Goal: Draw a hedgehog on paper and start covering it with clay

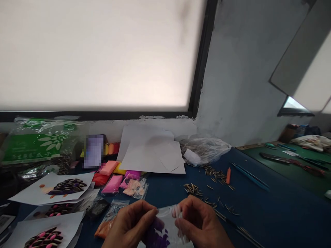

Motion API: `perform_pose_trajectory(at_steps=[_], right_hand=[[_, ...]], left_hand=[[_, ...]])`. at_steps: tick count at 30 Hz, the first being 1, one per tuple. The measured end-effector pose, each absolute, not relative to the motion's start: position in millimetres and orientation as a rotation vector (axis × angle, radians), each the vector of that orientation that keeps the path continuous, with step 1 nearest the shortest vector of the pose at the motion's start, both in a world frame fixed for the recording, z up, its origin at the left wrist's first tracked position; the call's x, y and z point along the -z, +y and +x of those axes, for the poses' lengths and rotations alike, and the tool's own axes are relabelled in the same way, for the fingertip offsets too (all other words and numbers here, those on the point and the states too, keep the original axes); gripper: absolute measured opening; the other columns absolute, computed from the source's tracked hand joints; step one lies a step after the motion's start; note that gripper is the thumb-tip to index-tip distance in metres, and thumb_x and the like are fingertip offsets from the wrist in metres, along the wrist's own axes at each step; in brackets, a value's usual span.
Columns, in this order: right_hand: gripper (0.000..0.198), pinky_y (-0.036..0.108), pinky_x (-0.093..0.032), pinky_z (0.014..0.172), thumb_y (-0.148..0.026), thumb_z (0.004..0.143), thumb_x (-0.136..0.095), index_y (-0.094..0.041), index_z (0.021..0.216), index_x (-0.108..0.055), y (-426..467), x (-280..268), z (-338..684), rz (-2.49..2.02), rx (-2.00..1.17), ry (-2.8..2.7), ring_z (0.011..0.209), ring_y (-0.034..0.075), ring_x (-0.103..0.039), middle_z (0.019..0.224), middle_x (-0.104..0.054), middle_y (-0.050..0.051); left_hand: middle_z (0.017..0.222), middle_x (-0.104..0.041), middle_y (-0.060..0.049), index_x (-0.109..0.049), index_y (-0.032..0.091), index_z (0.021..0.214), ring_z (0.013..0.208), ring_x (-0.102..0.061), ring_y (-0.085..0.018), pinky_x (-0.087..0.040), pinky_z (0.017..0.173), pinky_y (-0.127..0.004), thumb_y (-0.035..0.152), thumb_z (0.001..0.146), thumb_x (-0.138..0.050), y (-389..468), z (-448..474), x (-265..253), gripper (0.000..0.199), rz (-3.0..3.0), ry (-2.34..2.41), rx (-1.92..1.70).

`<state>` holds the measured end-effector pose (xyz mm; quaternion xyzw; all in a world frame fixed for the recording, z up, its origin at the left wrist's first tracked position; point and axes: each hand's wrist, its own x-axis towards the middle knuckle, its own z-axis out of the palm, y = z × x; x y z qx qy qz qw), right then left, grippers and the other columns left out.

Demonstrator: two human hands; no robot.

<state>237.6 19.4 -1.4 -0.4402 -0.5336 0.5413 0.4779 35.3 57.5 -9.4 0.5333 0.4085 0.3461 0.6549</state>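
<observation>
Between my two hands, low in the view, is a small clear plastic bag [167,220] with purple clay [159,234] inside. My left hand [131,225] pinches the bag's upper left side between thumb and finger. On the other side, my right hand [203,224] grips the bag's right edge, where the plastic is bunched. The bag's lower end runs out of the frame. Just left of my left hand lies a packet of orange clay [103,229]. Loose striped sunflower seeds [192,189] lie beyond my right hand.
Cards with seed-covered hedgehog pictures [69,187] lie at left, near a green seed bag [33,148]. Pink clay packets [112,184] and white paper sheets [152,155] are behind. Blue tweezers [250,176], an orange stick [228,175] and a plastic bag of seeds [207,150] are at right.
</observation>
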Motion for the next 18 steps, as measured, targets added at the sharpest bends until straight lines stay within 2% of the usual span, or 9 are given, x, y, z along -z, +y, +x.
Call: perform_pose_trajectory(at_steps=[5,8,11,14,16,17,18], right_hand=[[0.035,0.023,-0.043,0.059,-0.049,0.082,-0.075,-0.018,0.079,-0.058,19.0,6.6,240.5,-1.11,-1.264,-1.345,0.059,0.011,-0.055,0.069,-0.056,-0.003],[0.035,0.022,-0.042,0.056,-0.05,0.087,-0.07,-0.017,0.077,-0.065,18.8,6.7,239.8,-1.087,-1.277,-1.4,0.057,0.01,-0.053,0.067,-0.056,-0.001],[0.036,0.021,-0.043,0.054,-0.05,0.092,-0.062,-0.017,0.083,-0.074,18.0,5.3,236.5,-1.032,-1.317,-1.463,0.057,0.009,-0.054,0.076,-0.06,0.002],[0.025,0.024,-0.047,0.058,-0.042,0.091,-0.065,-0.021,0.099,-0.077,17.7,6.4,234.2,-1.035,-1.32,-1.484,0.062,0.011,-0.059,0.091,-0.064,0.005],[0.022,0.025,-0.047,0.06,-0.037,0.093,-0.063,-0.023,0.103,-0.076,18.2,9.0,234.9,-1.042,-1.26,-1.488,0.062,0.011,-0.058,0.093,-0.063,0.004],[0.021,0.026,-0.046,0.06,-0.036,0.095,-0.06,-0.024,0.104,-0.076,18.7,10.5,235.7,-1.04,-1.223,-1.491,0.062,0.01,-0.056,0.092,-0.061,0.004],[0.022,0.026,-0.045,0.061,-0.036,0.097,-0.058,-0.025,0.104,-0.075,19.0,12.0,236.7,-1.032,-1.183,-1.502,0.062,0.01,-0.054,0.09,-0.059,0.003]], left_hand=[[0.058,-0.055,0.005,-0.061,0.016,0.074,0.052,-0.046,-0.01,-0.033,0.05,-0.021,0.075,0.072,-0.071,59.4,30.9,17.5,0.059,1.246,0.919,-0.811],[0.059,-0.055,0.004,-0.063,0.016,0.075,0.053,-0.047,-0.011,-0.034,0.051,-0.02,0.074,0.074,-0.07,58.6,30.3,20.6,0.059,1.273,0.914,-0.812],[0.062,-0.058,0.003,-0.067,0.017,0.081,0.055,-0.05,-0.012,-0.037,0.052,-0.021,0.072,0.077,-0.069,60.8,28.5,25.8,0.056,1.31,0.902,-0.801],[0.083,-0.07,-0.004,-0.07,0.02,0.101,0.067,-0.062,-0.018,-0.049,0.061,-0.026,0.066,0.082,-0.067,62.6,25.0,28.1,0.051,1.368,0.933,-0.835],[0.11,-0.07,-0.008,-0.066,0.025,0.118,0.09,-0.066,-0.026,-0.053,0.075,-0.032,0.057,0.084,-0.068,61.0,24.2,23.8,0.046,1.488,1.027,-0.97],[0.12,-0.067,-0.008,-0.064,0.028,0.122,0.101,-0.064,-0.028,-0.053,0.081,-0.033,0.051,0.085,-0.068,58.8,25.0,19.9,0.043,1.578,1.082,-1.056],[0.122,-0.066,-0.007,-0.067,0.029,0.116,0.109,-0.061,-0.028,-0.051,0.086,-0.033,0.045,0.085,-0.068,55.8,26.9,15.5,0.035,1.673,1.145,-1.171]])
